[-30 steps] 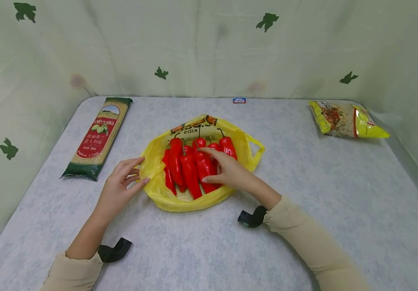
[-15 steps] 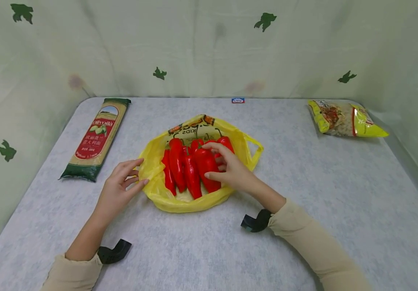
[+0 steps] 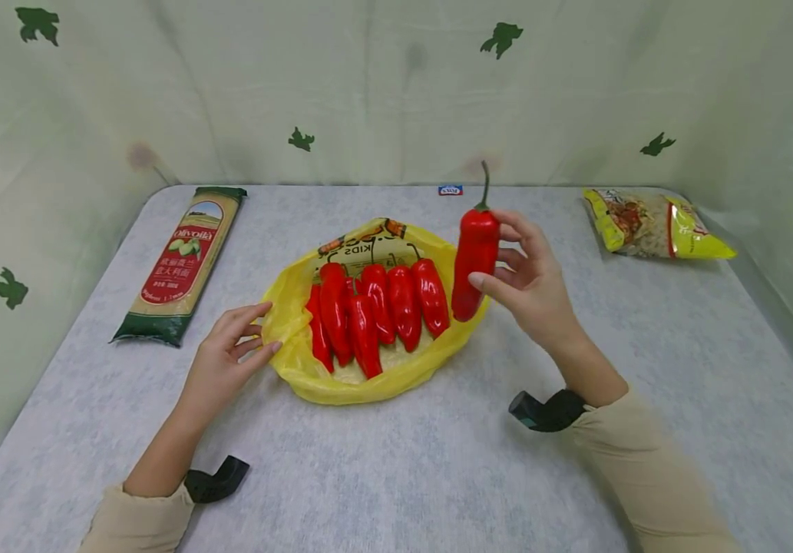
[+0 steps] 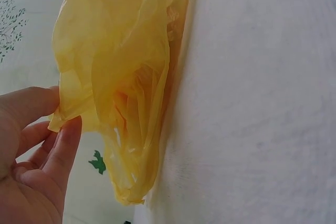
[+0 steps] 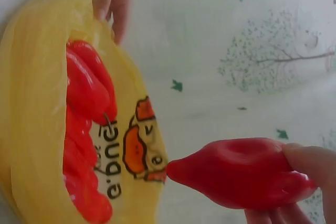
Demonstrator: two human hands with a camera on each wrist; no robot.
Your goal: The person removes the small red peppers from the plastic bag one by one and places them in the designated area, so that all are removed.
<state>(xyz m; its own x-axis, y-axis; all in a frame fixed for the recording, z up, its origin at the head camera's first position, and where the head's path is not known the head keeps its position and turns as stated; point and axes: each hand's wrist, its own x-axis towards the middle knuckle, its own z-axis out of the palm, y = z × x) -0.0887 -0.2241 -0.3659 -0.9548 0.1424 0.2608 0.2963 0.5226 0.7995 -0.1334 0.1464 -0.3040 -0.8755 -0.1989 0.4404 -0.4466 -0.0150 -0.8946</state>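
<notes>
A yellow plastic bag (image 3: 341, 390) lies with its mouth spread wide near the middle of the table. Inside it sit several glossy red chili peppers (image 3: 405, 307), stems toward the far side. My left hand (image 3: 226, 361) pinches the bag's left edge; in the left wrist view the thumb and fingers (image 4: 67, 142) nip a fold of the yellow plastic. My right hand (image 3: 534, 280) grips another red chili pepper (image 3: 474, 261) between thumb and fingers, stem up, held at the bag's right edge. The right wrist view shows this chili pepper (image 5: 236, 174) beside the bag, its tip pointing toward it.
At the back left lies a long pack of spaghetti (image 3: 182, 265) with a red label. A yellow-ended food packet (image 3: 655, 225) rests at the back right. A small blue-and-red label (image 3: 450, 190) sits at the table's far edge, before a pale curtain (image 3: 396, 92).
My right hand has taken hold of a chili pepper inside the bag, lifted it out and carried it to the right. The left hand stays at the bag's edge.
</notes>
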